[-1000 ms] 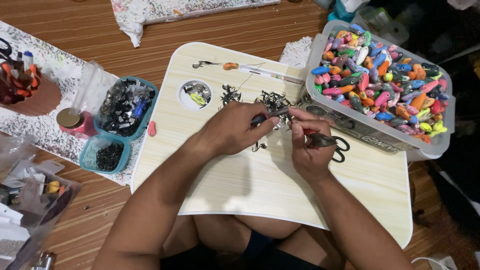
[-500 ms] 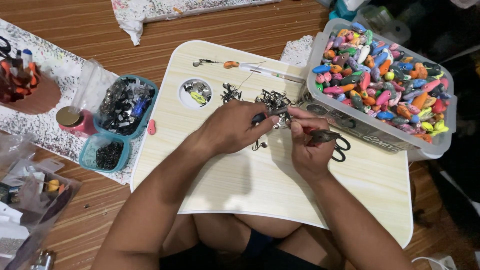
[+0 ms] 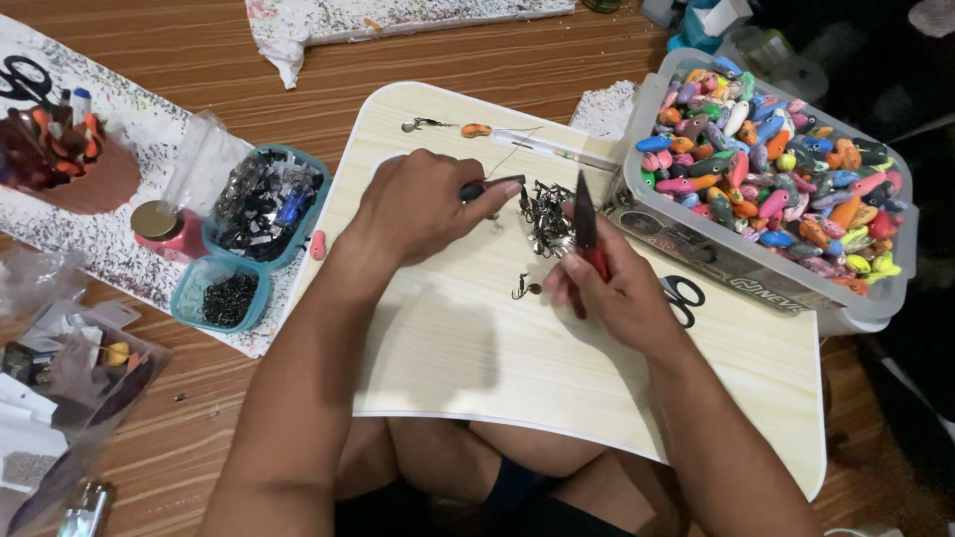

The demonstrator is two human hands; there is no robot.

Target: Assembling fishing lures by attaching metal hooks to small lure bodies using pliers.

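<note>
1. Pale wood-grain lap desk [image 3: 477, 368] sits across a person's legs, above a brown wooden floor [image 3: 199, 60], seen from a head-worn camera looking down.
2. At the desk's middle, the left hand [image 3: 423, 204] rests knuckles up, its fingers curled together around a small dark-tipped object [image 3: 494, 185] that pokes out toward the right; what exactly it is cannot be told.
3. Just beside it, the right hand [image 3: 622, 293] grips red-handled pliers [image 3: 587, 229], fingers wrapped tight about the handles, the dark nose pointing up and away from the person.
4. Between the two hands lies a pile of small dark metal hooks [image 3: 547, 214], with one stray hook [image 3: 524, 288] lying apart on the desk, near the right thumb.
5. Black-handled scissors [image 3: 684, 296] lie on the desk just right of the right hand.
6. A clear plastic bin [image 3: 756, 283] heaped with colourful fishing-lure bodies [image 3: 776, 179] overlaps the desk's right corner.
7. A finished orange lure [image 3: 476, 129] lies near the desk's far edge.
8. Left of the desk, two teal trays [image 3: 254, 214] hold dark metal parts, near a small pink jar [image 3: 164, 229] with a gold lid.
</note>
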